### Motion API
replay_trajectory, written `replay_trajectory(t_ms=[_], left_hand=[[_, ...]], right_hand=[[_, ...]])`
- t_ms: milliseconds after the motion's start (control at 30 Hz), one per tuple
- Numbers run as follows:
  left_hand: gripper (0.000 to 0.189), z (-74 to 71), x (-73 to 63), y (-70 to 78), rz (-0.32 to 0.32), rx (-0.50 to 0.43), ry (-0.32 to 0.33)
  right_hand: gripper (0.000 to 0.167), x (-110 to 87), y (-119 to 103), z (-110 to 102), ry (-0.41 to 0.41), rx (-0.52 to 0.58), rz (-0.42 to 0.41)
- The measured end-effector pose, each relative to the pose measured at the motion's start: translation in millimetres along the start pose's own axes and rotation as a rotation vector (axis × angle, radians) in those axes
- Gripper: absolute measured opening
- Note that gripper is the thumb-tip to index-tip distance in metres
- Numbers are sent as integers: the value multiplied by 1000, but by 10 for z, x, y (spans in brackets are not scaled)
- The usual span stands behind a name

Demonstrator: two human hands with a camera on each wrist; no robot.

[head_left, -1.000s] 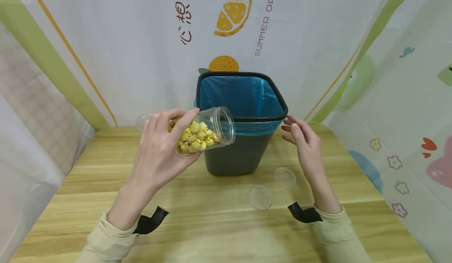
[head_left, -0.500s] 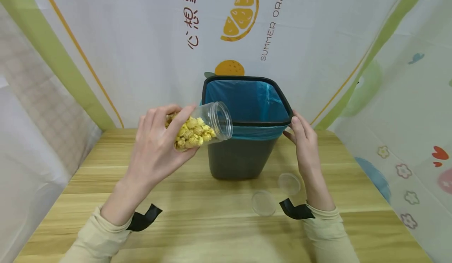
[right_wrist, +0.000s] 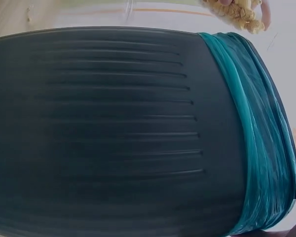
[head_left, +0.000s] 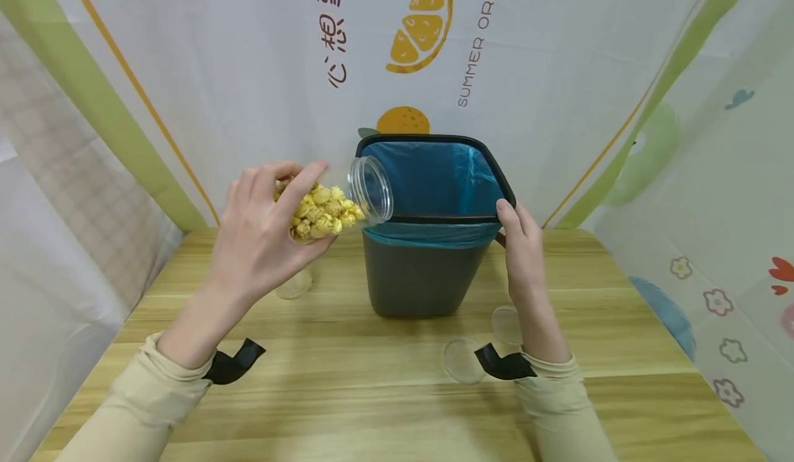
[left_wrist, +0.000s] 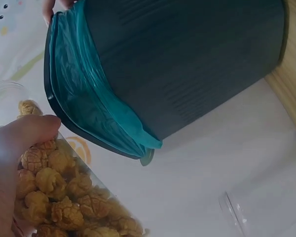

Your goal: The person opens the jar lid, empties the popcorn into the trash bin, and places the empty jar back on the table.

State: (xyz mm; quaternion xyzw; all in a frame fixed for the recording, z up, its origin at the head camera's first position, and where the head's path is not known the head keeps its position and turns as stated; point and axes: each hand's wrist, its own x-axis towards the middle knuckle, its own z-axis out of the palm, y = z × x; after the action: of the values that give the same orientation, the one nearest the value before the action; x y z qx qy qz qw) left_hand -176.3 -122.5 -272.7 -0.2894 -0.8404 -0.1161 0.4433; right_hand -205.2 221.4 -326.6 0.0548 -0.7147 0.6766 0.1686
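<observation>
My left hand (head_left: 251, 234) grips a clear plastic jar (head_left: 371, 189) partly filled with yellow popcorn (head_left: 324, 215). Lying tilted on its side, the jar has its uncapped mouth at the left rim of a dark grey trash bin (head_left: 422, 279). A blue bag (head_left: 434, 236) lines the bin and folds over its outside. At the bin's right front corner, my right hand (head_left: 526, 269) holds the rim, thumb on top and fingers partly hidden behind. The left wrist view shows the popcorn (left_wrist: 64, 182) close up beside the thumb. The bin's wall (right_wrist: 113, 128) fills most of the right wrist view.
Two clear round lids (head_left: 463, 360) lie on the wooden table (head_left: 347, 407) by my right wrist. Another clear container (left_wrist: 232, 212) stands left of the bin, mostly hidden behind my left hand in the head view. Printed cloth (head_left: 248, 69) hangs behind and at both sides.
My right hand has moved from beside the bin onto its rim and taken hold. The left hand has raised the popcorn jar and shifted it slightly left.
</observation>
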Motion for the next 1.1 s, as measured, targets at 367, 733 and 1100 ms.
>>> replay_trajectory(t_ms=[367,733,1100], left_hand=[[90,-4,176,-140,30,1,9],[87,81,462,-288,85,34,-32],[83,147,687,-363,142,73,-89]], right_hand=[[50,6,18,8,7,18,-8],[50,16,42,5,13,12,-28],[49,30,52,-12,1,21,-40]])
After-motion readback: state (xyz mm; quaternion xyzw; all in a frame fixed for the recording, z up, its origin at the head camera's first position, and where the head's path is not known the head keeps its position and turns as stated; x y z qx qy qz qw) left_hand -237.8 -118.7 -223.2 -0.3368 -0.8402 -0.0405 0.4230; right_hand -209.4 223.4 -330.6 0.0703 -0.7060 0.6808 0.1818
